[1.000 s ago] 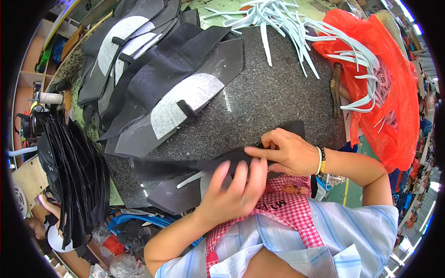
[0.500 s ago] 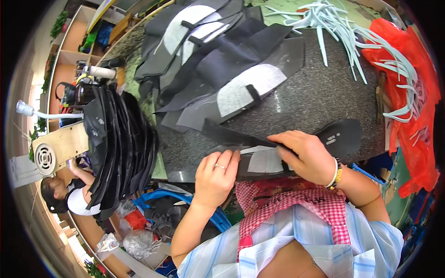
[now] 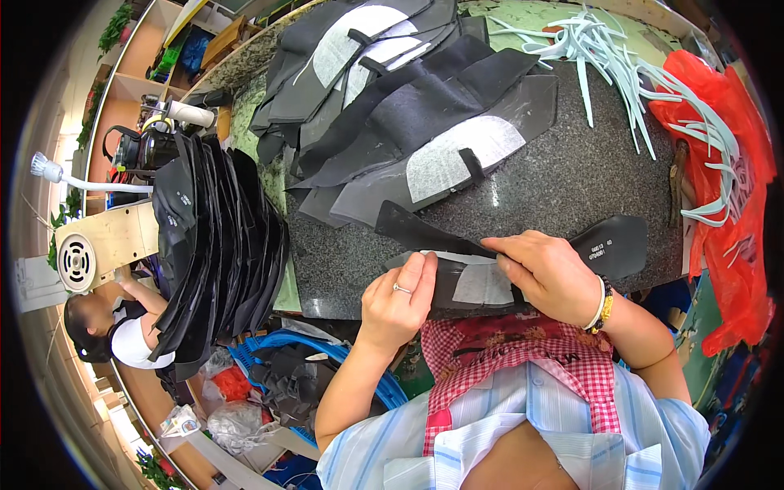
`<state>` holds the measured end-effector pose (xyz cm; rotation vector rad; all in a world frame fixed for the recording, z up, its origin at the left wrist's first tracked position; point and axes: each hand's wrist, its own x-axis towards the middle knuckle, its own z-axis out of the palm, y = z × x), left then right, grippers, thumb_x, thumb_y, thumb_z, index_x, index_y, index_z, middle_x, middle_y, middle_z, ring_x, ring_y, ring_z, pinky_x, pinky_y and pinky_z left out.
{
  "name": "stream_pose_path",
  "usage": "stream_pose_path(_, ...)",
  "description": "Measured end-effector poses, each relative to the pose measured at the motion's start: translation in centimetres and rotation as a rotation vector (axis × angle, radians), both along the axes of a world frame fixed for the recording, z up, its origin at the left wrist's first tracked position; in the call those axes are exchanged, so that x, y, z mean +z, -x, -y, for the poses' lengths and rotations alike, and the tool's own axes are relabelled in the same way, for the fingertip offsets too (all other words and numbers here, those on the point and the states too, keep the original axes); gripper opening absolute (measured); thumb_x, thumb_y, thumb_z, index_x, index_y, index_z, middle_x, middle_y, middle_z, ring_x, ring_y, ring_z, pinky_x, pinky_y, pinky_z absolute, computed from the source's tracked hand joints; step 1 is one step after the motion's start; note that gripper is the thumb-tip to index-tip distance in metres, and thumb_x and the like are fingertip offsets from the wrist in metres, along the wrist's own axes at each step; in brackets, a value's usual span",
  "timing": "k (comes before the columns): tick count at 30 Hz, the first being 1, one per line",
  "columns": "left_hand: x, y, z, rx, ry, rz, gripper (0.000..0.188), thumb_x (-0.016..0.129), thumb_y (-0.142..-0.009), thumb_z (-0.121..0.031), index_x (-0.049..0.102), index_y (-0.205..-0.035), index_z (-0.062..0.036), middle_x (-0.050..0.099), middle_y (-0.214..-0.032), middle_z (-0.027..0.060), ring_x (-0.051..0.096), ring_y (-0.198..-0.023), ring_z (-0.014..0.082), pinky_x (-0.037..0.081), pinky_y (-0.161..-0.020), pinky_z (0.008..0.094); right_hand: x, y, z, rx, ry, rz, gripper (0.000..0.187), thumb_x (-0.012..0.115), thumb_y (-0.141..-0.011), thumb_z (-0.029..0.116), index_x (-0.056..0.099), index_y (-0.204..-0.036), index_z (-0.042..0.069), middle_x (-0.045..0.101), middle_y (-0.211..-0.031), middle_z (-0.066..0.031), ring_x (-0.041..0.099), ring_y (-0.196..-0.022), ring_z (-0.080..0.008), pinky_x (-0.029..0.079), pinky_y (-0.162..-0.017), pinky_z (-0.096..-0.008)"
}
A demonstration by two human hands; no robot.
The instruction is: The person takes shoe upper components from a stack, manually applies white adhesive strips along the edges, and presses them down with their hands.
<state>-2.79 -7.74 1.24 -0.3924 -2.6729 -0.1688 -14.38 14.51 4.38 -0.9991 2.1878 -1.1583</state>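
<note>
**Black sheet piece (image 3: 482,286) in a two-handed grip at the near edge of the surface (image 3: 563,171)**

Left hand (image 3: 390,306): fingers bent, tips closed on the piece's left end. Right hand (image 3: 554,282): back upward, fingers stretched leftward, thumb on the near side, clasping farther right. Beside the surface's right edge: red bag (image 3: 739,273), pale strips (image 3: 586,51) draped over it from the far-right corner. Below the near-left corner: blue basin (image 3: 255,347), holding dark scraps (image 3: 296,384).

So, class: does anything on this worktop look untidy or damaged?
The pale blue strips at the far right look untidy: they lie in a loose tangle, some trailing over the crumpled red bag. The black piece being handled shows no clear damage.
</note>
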Motion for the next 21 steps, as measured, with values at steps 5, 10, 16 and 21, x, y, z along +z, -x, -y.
stream_pose_path(5,-0.8,0.0,0.0,0.035,-0.082,-0.019,0.036,0.064,-0.071,-0.007,0.072,-0.106,0.0010,0.066,-0.107,0.0098,0.063,-0.069,0.0184,0.055,-0.060,0.0286,0.3,0.3,0.1,0.005,-0.031,0.042,0.031,0.055,-0.093,0.011,0.062,-0.119,-0.004,0.068,-0.101,-0.0236,0.065,-0.096,-0.0391,0.051,-0.086,-0.0462)
stream_pose_path(10,-1.4,0.1,-0.6,0.040,0.017,0.010,0.036,0.063,-0.073,-0.009,0.071,-0.106,0.0008,0.065,-0.107,0.0085,0.062,-0.073,0.0176,0.055,-0.061,0.0269,0.2,0.0,0.4,0.005,0.009,-0.003,0.031,0.055,-0.093,0.009,0.062,-0.119,-0.005,0.068,-0.099,-0.0234,0.064,-0.092,-0.0398,0.051,-0.083,-0.0466)
stream_pose_path(16,-1.2,0.0,-1.2,0.073,0.014,0.072,0.034,0.071,-0.073,-0.003,0.071,-0.106,0.0008,0.066,-0.106,0.0084,0.065,-0.080,0.0193,0.055,-0.065,0.0299,-0.1,-0.5,0.6,-0.009,0.036,0.011,0.031,0.057,-0.091,0.007,0.061,-0.119,-0.006,0.068,-0.098,-0.0235,0.064,-0.091,-0.0396,0.051,-0.083,-0.0450)
stream_pose_path(21,-1.2,-0.3,-2.5,0.142,0.032,0.138,0.035,0.074,-0.078,-0.015,0.069,-0.108,0.0017,0.065,-0.111,0.0110,0.064,-0.087,0.0228,0.055,-0.071,0.0321,-1.2,-1.3,1.6,-0.010,0.097,-0.108,0.033,0.058,-0.090,0.003,0.061,-0.121,-0.005,0.067,-0.106,-0.0214,0.063,-0.093,-0.0385,0.051,-0.083,-0.0428)
